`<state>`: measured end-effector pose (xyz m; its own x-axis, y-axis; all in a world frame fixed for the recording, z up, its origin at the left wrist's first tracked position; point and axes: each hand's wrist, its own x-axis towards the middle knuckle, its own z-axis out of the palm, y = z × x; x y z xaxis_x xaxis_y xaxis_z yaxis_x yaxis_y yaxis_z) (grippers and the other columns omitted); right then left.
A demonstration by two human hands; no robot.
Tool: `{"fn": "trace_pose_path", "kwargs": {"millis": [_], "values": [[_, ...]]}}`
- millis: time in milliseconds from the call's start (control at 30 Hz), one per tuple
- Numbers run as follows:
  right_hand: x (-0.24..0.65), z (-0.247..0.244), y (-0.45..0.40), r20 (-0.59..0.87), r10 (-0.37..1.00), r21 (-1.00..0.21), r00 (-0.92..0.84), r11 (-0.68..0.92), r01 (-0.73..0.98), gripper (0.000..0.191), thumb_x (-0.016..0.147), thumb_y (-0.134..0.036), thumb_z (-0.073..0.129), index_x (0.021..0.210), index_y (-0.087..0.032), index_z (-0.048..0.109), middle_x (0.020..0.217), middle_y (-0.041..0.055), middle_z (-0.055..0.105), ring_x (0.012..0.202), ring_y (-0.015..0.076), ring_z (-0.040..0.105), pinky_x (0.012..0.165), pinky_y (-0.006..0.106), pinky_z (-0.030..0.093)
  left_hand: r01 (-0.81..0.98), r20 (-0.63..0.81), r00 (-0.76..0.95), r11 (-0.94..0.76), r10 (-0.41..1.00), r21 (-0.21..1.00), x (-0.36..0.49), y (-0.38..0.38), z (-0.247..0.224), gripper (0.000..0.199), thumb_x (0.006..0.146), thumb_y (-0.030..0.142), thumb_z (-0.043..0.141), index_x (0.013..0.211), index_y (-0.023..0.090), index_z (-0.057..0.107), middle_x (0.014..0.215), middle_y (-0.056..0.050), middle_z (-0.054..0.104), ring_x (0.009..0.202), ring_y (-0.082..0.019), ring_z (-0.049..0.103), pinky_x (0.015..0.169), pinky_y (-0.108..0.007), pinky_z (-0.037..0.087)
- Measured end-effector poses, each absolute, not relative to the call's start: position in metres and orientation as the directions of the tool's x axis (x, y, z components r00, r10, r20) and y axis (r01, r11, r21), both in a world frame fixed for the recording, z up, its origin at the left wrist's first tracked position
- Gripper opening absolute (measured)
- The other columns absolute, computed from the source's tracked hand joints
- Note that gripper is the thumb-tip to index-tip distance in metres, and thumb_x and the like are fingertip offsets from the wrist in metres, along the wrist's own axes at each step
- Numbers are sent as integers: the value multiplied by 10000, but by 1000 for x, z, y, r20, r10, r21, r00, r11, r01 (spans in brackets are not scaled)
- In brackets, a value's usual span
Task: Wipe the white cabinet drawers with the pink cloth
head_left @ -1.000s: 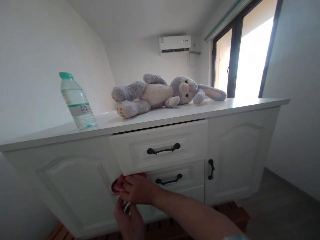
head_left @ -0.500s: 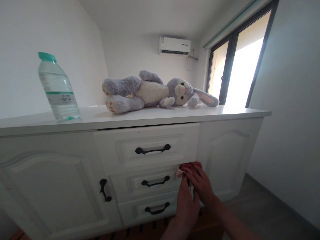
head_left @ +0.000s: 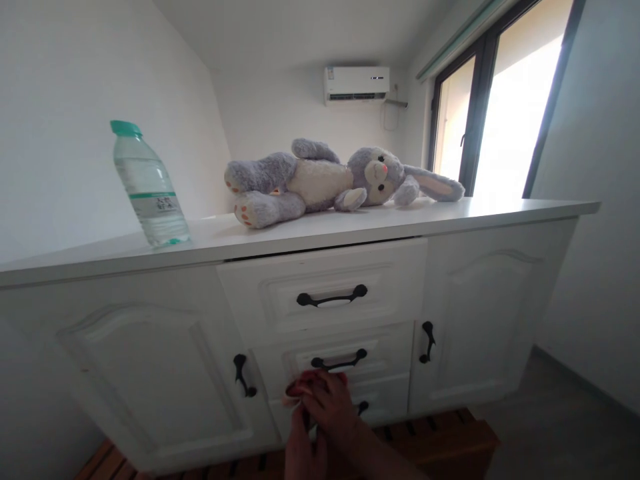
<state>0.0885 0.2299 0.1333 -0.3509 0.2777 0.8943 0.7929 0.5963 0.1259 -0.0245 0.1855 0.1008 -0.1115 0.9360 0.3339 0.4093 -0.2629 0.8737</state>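
Observation:
A red cloth with a pale pink edge (head_left: 294, 389) is bunched against the cabinet front, just below the handle of the middle drawer (head_left: 380, 337). My right hand (head_left: 333, 403) closes over the cloth from the right and presses it to the drawer fronts. Underneath, my left hand (head_left: 304, 448) points upward, its fingers closed at the cloth's lower edge. Both hands touch each other and partly cover the cloth and the bottom drawer's black handle (head_left: 363, 407).
On the white cabinet top (head_left: 210, 230) stand a water bottle with a green cap (head_left: 153, 193) and, lying on its side, a grey plush rabbit (head_left: 320, 180). The top drawer (head_left: 325, 260) has a black handle. Slatted brown wood (head_left: 445, 427) lies at the cabinet's foot.
Both hands and the cloth have moved left and down, from the right end of the middle drawer to below its handle. The right door's handle now shows. The view has shifted slightly.

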Motion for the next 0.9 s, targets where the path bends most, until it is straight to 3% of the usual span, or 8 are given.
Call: {"fn": "trace_pose_path", "kwargs": {"millis": [133,300,500,700,800,900], "values": [[33,161,244,895,230,140,-382,669,730,39,914,-171,660,897,-174,696,892,22,743,943,181,624,881,343,520,464,314,-222,-184,923,867,-74,184,142,376,782,323,557,1103,129,573,1129,-253,751,1047,-381,742,914,-561,585],[48,214,240,882,312,73,-352,648,758,185,956,-230,619,1128,-207,682,1079,25,743,1074,211,591,938,386,501,560,415,-237,-226,878,797,-56,183,202,435,854,311,473,1232,103,526,1220,-261,707,1114,-356,708,963,-559,550],[124,236,215,750,517,110,-413,519,848,374,891,-171,682,1260,-144,624,1248,96,695,1069,255,589,906,398,532,555,434,-9,-357,901,751,5,185,222,532,802,113,498,1334,91,478,1276,-242,664,1101,-291,690,934,-463,577],[211,249,192,646,668,161,-370,355,921,418,836,-34,638,1240,-143,617,1223,115,704,1091,303,599,888,452,562,467,431,263,-505,863,726,78,189,248,607,750,67,533,1356,51,495,1384,-277,581,1308,-351,555,1099,-492,475],[245,230,182,675,685,93,-276,292,952,480,854,-34,560,1316,-163,578,1272,123,682,1157,295,602,958,461,562,400,380,329,-492,865,773,109,187,240,662,741,62,550,1399,54,475,1459,-277,538,1366,-361,511,1153,-496,427],[257,186,177,709,674,8,-208,287,958,599,871,-63,490,1454,-199,471,1312,119,661,1157,257,639,956,398,585,370,306,355,-434,883,822,119,184,214,663,752,69,555,1409,36,466,1441,-281,563,1346,-356,536,1169,-499,412]]}}
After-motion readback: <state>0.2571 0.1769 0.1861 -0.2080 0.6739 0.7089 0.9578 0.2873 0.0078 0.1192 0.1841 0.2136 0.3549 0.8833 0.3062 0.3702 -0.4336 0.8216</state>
